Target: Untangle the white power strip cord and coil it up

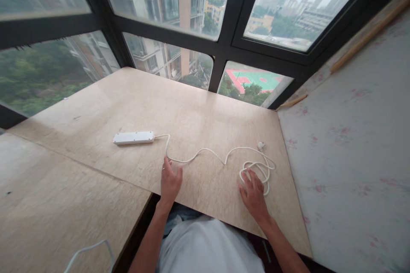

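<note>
Closest to me, btm centre: white shirt (208,243), both forearms reaching fwd off it. Lower L there's a second board (48,204), w/ a thin white wire (91,248) looping in from the btm edge.

The left hand (169,182) lies palm-down on the tabletop (198,111) near its front edge. Fingers are straight & loose, nothing clasped; the tips just touch the white cord (192,158) where it bends. The right hand (254,195) is also palm-down, fingers spread & relaxed, resting on the near side of the coil (261,169), a few loose loops of the same cord. It lies on top of the loops, not closed round them. The hands are well apart, w/ the cord snaking between them.

Just past the coil, the plug (261,146) lies on the wood, toward the R edge. From the left hand the cord runs up & left into the power strip (133,137): white, flat on the tabletop, lengthwise L-R, apart from both hands.

R side: a wall (352,145) w/ faded pink floral paper meets the tabletop edge. Far end: a dark-framed window (221,55) wraps round. Thru the glass I see apt blocks, trees & a green-and-red sports court (256,80) far below.
</note>
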Available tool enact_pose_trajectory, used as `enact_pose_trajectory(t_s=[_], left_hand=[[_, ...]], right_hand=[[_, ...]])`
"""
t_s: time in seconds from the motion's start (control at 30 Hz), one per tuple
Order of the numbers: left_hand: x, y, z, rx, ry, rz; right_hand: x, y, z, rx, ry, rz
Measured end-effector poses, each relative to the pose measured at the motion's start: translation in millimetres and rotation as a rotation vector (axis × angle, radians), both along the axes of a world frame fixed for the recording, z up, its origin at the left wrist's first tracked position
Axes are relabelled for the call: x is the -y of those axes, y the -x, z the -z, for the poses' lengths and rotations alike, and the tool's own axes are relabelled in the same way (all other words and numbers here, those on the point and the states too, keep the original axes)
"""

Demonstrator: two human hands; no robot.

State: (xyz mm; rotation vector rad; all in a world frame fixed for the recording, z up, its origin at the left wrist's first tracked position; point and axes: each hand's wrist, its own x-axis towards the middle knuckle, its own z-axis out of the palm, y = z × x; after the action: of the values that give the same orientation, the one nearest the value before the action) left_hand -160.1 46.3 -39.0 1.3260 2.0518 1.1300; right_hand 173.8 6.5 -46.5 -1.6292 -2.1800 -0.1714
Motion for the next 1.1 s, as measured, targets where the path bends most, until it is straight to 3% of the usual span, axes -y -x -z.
enact_pose_trajectory(t_s=[0.17, 0.37, 1.1], left_hand=[[18, -21, 19.4, -0.345, -0.123, 0.100], [23, -41, 19.7, -0.584, -0.146, 0.136], [19, -42, 13.4, -0.600, -0.082, 0.178]], right_hand=[[1, -41, 25.7, 0.036, -0.016, -0.015], [-9, -50, 28.7, -0.029, -0.046, 0.101], [-12, -41, 19.7, -0.094, -0.009, 0.176]])
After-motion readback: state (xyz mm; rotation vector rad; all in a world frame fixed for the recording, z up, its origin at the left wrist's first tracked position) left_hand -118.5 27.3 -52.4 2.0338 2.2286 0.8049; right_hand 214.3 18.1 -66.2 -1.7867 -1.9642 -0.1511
